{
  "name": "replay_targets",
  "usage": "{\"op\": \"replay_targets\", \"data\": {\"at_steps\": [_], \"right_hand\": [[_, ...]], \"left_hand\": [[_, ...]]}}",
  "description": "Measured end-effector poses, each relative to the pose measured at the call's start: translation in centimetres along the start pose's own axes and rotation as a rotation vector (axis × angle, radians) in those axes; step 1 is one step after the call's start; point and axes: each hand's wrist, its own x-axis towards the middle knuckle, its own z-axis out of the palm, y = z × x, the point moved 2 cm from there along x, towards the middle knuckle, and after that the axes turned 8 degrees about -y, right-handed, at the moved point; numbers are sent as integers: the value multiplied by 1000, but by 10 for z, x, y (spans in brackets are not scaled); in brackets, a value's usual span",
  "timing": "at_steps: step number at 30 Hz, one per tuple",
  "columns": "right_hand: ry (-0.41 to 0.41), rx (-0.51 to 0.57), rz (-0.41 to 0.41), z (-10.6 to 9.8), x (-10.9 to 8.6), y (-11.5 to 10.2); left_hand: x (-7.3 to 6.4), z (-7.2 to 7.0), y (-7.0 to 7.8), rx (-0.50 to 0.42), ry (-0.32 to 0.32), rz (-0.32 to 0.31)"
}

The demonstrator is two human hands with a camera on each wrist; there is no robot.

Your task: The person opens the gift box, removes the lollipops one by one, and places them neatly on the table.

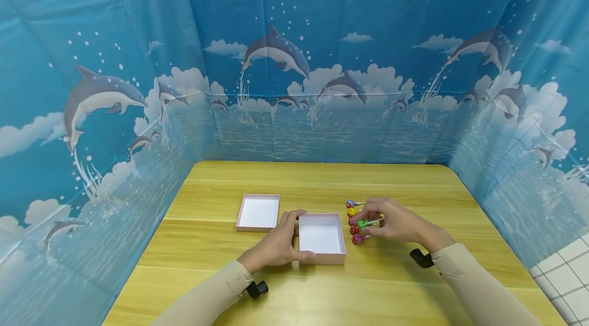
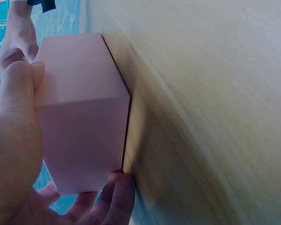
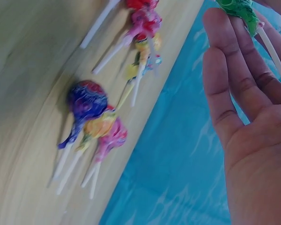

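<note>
An open pink box with a white inside stands on the table. My left hand grips it from the left, thumb on the near wall and fingers toward the far side; the left wrist view shows the outer walls of the box. To the right of the box, my right hand pinches a green-wrapped lollipop above other lollipops. In the right wrist view, the green lollipop is held at the fingertips, its white stick pointing toward the palm.
Several lollipops lie close together, among them a pink one and a dark purple one. A shallow box lid, white inside up, lies left of the box. Behind the wooden table hangs a blue dolphin curtain.
</note>
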Motion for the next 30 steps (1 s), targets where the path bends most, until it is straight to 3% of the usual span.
{"op": "replay_targets", "data": {"at_steps": [14,30], "right_hand": [[63,19,1,-1,-25,16],[56,-1,86,0,-44,31]], "left_hand": [[-1,-1,2,5,-3,-5],[-2,-1,3,4,-4,-11]]}}
